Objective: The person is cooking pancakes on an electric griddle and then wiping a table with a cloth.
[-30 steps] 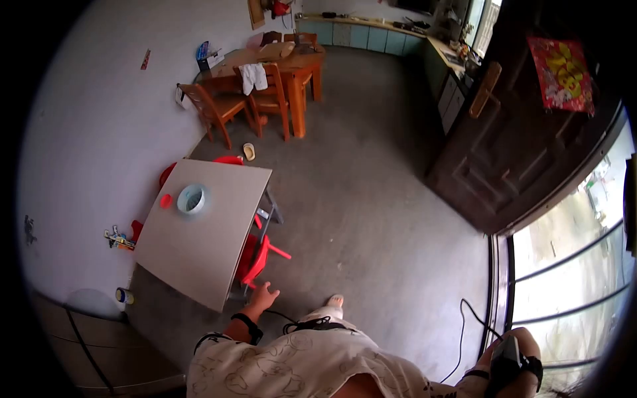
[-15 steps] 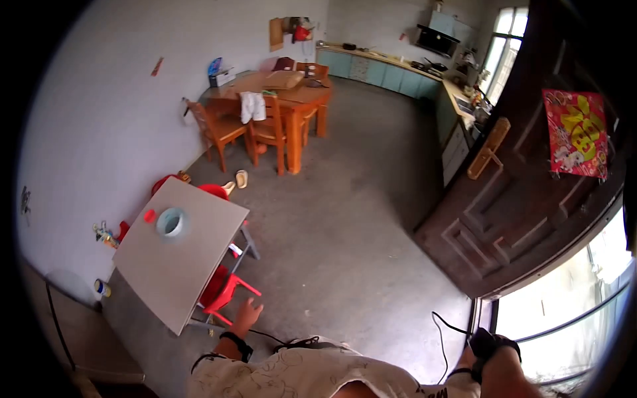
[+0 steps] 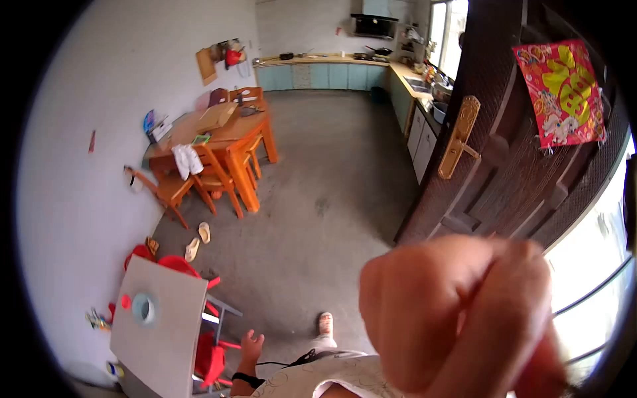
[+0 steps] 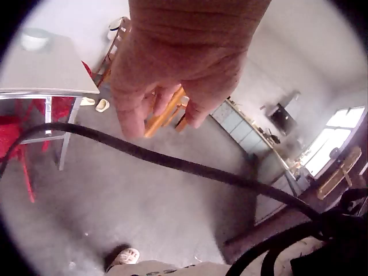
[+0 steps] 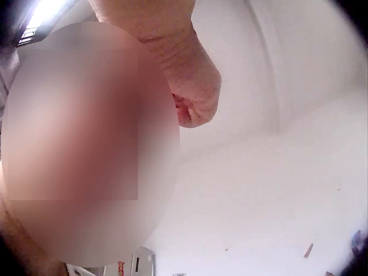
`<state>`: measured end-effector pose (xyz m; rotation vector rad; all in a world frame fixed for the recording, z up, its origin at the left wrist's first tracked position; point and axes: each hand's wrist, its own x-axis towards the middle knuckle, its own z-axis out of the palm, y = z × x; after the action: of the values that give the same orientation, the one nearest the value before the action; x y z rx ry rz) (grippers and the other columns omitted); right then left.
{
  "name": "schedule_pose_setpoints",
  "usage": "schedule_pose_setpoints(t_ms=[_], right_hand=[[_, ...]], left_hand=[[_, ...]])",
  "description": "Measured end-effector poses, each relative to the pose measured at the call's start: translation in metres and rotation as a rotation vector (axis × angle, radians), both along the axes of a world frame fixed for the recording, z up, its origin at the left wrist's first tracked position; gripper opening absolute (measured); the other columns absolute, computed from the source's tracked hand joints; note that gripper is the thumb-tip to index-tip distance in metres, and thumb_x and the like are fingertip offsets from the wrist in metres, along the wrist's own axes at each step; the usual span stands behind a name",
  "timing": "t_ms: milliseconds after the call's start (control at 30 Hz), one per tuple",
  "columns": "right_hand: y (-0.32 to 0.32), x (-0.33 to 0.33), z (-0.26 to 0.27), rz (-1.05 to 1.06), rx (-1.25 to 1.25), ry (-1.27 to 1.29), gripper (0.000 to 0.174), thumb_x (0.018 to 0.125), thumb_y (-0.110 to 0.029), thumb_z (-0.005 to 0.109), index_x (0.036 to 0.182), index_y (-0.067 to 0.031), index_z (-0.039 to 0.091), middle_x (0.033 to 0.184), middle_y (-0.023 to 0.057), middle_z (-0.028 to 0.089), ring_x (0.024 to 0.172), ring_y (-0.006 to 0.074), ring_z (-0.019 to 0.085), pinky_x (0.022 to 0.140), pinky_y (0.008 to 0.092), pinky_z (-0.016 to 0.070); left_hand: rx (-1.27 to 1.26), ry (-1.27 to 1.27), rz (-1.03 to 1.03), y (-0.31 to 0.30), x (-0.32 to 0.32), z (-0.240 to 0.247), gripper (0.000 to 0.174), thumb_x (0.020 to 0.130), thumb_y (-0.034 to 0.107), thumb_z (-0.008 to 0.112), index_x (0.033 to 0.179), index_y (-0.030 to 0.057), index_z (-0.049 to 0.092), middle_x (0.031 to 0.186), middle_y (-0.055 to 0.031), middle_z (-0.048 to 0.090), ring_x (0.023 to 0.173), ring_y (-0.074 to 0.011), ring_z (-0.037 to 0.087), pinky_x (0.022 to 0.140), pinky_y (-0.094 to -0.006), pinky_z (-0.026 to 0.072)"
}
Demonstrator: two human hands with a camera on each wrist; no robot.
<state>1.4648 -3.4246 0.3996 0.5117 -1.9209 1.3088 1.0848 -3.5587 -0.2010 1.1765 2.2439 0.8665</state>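
Observation:
My right hand [image 3: 458,312] is raised close in front of the head camera, its fingers curled in, and no object shows in it. The right wrist view has this hand [image 5: 192,80] beside a blurred-out area, against a pale wall. Low down near my body hangs my left hand [image 3: 251,346], fingers loosely bent and holding nothing. Closest to it is a red plastic chair [image 3: 210,361] at the side of a small grey-topped table [image 3: 166,318]. A black cable [image 4: 144,154] crosses below the fingers in the left wrist view.
A light blue bowl [image 3: 143,308] and a small red item [image 3: 125,302] are on the small table. Slippers [image 3: 204,233] lie on the floor [image 3: 318,199]. Beyond stand a wooden dining table [image 3: 235,146] with chairs and a kitchen counter [image 3: 318,76]. At right is an open dark door [image 3: 491,186].
My right hand has risen from low at the right to just before the head camera. The head view has shifted, with the small table now lower left. My left hand stays low, fingers loose.

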Motion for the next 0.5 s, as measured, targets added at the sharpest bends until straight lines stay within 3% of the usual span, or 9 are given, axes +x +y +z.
schedule_pose_setpoints(t_ms=[100, 167, 200, 267, 367, 500], right_hand=[[0.061, -0.007, 0.009, 0.040, 0.003, -0.012, 0.017, 0.080, -0.023, 0.068, 0.075, -0.0073, 0.063, 0.065, 0.0039, 0.054, 0.052, 0.0137, 0.047, 0.043, 0.0283, 0.0346], [0.099, -0.016, 0.016, 0.046, -0.003, -0.027, 0.017, 0.080, -0.023, 0.068, 0.075, -0.0068, 0.063, 0.065, 0.0041, 0.054, 0.051, 0.0137, 0.047, 0.043, 0.0284, 0.0346], [0.117, -0.018, 0.020, 0.045, -0.001, -0.031, 0.018, 0.080, -0.023, 0.069, 0.075, -0.0066, 0.064, 0.065, 0.0041, 0.054, 0.051, 0.0137, 0.047, 0.043, 0.0284, 0.0346], [0.153, -0.017, 0.025, 0.033, 0.003, -0.039, 0.018, 0.080, -0.023, 0.069, 0.075, -0.0061, 0.064, 0.065, 0.0043, 0.055, 0.051, 0.0137, 0.047, 0.043, 0.0285, 0.0346], [0.206, -0.017, 0.029, 0.011, 0.006, -0.035, 0.019, 0.080, -0.023, 0.069, 0.074, -0.0055, 0.064, 0.065, 0.0044, 0.055, 0.051, 0.0137, 0.047, 0.043, 0.0287, 0.0345], [0.285, -0.022, 0.024, 0.004, 0.038, -0.021, 0.020, 0.080, -0.023, 0.069, 0.074, -0.0045, 0.064, 0.065, 0.0047, 0.055, 0.050, 0.0137, 0.047, 0.043, 0.0289, 0.0345]], left_hand=[[-0.039, 0.038, -0.004, 0.074, -0.026, -0.003, 0.056, 0.073, 0.029, 0.067, 0.112, -0.0085, 0.053, 0.100, -0.0240, 0.061, 0.088, -0.0293, 0.063, 0.076, -0.0377, 0.0491], [0.086, 0.290, -0.158, 0.124, -0.040, 0.002, 0.056, 0.074, 0.029, 0.067, 0.113, -0.0086, 0.052, 0.100, -0.0233, 0.062, 0.087, -0.0294, 0.064, 0.077, -0.0368, 0.0489], [0.088, 0.289, -0.163, 0.151, -0.044, 0.009, 0.056, 0.074, 0.029, 0.067, 0.113, -0.0086, 0.052, 0.100, -0.0233, 0.062, 0.087, -0.0294, 0.064, 0.077, -0.0368, 0.0489], [0.066, -0.059, -0.093, 0.215, -0.044, 0.035, 0.054, 0.076, 0.030, 0.065, 0.115, -0.0060, 0.052, 0.101, -0.0216, 0.062, 0.088, -0.0298, 0.063, 0.077, -0.0366, 0.0485], [-0.050, 0.037, -0.224, 0.298, -0.022, 0.122, 0.054, 0.078, 0.030, 0.063, 0.118, -0.0045, 0.051, 0.101, -0.0197, 0.062, 0.091, -0.0285, 0.063, 0.078, -0.0371, 0.0481], [-0.033, -0.056, -0.202, 0.411, -0.013, 0.137, 0.054, 0.079, 0.030, 0.063, 0.118, -0.0039, 0.050, 0.103, -0.0206, 0.061, 0.093, -0.0278, 0.062, 0.078, -0.0372, 0.0480]])
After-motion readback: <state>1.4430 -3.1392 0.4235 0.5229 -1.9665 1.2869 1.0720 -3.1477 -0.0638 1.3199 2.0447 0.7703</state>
